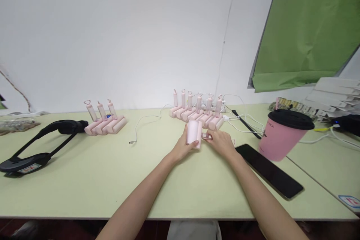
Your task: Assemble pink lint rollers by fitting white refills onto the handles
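The pink block point(194, 133) is near the middle of the frame, gripped by the left hand point(181, 148), its thumb across the lower front; this hold probably steadies the piece against sideways force. The right hand point(221, 140) has its fingers closed round a clear-sided tube point(206, 136), pointing it at the block's right side, which seems to keep the two parts in line. Whether the tube's end is inside the block or only beside it, I cannot tell. In the upper middle, six pink units point(199, 102) stand in a close row with tubes upright, and three similar units point(99, 128) stand at the left; such grouping likely saves working room. The phone point(270, 170) and pink cup point(281, 135), at the right, lie outside the space between the forearms, perhaps to leave it free.
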Demonstrator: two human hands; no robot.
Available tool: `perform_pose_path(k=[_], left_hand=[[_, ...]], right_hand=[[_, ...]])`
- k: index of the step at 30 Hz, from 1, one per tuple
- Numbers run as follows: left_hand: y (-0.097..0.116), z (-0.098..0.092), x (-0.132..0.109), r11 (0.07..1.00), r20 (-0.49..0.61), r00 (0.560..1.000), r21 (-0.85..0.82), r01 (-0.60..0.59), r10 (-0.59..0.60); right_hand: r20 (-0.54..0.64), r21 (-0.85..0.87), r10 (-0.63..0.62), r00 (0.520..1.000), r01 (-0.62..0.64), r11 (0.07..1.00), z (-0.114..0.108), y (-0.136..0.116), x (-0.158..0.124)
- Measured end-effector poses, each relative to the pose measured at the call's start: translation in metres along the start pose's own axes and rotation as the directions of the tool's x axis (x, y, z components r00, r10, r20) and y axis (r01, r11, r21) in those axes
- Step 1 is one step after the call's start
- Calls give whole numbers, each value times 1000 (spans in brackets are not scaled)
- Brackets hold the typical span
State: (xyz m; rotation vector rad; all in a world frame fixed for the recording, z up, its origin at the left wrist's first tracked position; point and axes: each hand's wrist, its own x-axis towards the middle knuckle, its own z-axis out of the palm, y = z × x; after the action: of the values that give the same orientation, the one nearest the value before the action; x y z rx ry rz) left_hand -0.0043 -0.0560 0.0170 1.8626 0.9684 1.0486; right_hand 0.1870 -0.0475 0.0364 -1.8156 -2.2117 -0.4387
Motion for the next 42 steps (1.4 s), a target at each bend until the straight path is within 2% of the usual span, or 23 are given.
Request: perform_pose_path(k=[3,6,8,11,14,17,20,21,23,25,26,28,30,32,34,36,39,42], left_hand=[[-2,-2,0,984,21,999,173,41,-46],[-1,-4,0,932,-63,998,359,48,-28],[2,-4,-1,896,-69,996,443,-25,62],[6,-1,-3,793,42,977,577,-195,209],[4,3,-2,722,56,966,654,-225,251],[-1,1,1,784,-22,969,592,-186,246],[-7,-6,4,909,-112,974,393,-140,199],[-8,-8,5,943,-134,979,317,-104,153],[-12,-10,6,976,-136,990,215,-16,46],[-14,-10,6,983,-87,996,183,26,-10],[-14,-9,6,984,-57,998,176,11,-1],[-11,-6,5,986,-2,998,155,-60,61],[-6,-3,4,978,9,993,173,-117,117],[0,2,2,954,-16,989,266,-139,149],[5,8,0,912,-19,981,372,-174,195],[7,15,-3,867,29,968,439,-236,249],[9,25,-6,795,104,939,507,-334,328],[16,21,-9,723,101,904,566,-396,416]], right_hand=[[-2,8,-8,1000,8,1000,1,3,0],[-26,-8,-18,999,17,1000,0,5,-1],[-64,-35,-42,997,39,999,-2,5,-2],[-147,-96,-131,980,118,988,-6,3,-2],[-270,-145,-240,933,207,968,-8,1,-3],[-443,-119,-288,849,263,957,-5,-3,-4],[-583,-34,-267,767,306,952,1,-11,-5],[-616,17,-225,755,298,955,2,-16,-6],[-656,176,-57,753,226,958,4,-26,-5],[-604,384,152,782,119,916,5,-38,-3],[-544,458,175,821,115,882,7,-42,-1],[-398,556,117,910,137,820,9,-48,3],[-303,635,96,948,126,762,11,-49,5],[-265,697,182,947,58,715,10,-45,7],[-227,709,262,938,-25,705,5,-38,6],[-181,667,269,946,-83,740,-1,-30,4],[-156,582,230,961,-99,807,-7,-16,0],[-150,493,272,950,-167,854,-7,-1,-1]])
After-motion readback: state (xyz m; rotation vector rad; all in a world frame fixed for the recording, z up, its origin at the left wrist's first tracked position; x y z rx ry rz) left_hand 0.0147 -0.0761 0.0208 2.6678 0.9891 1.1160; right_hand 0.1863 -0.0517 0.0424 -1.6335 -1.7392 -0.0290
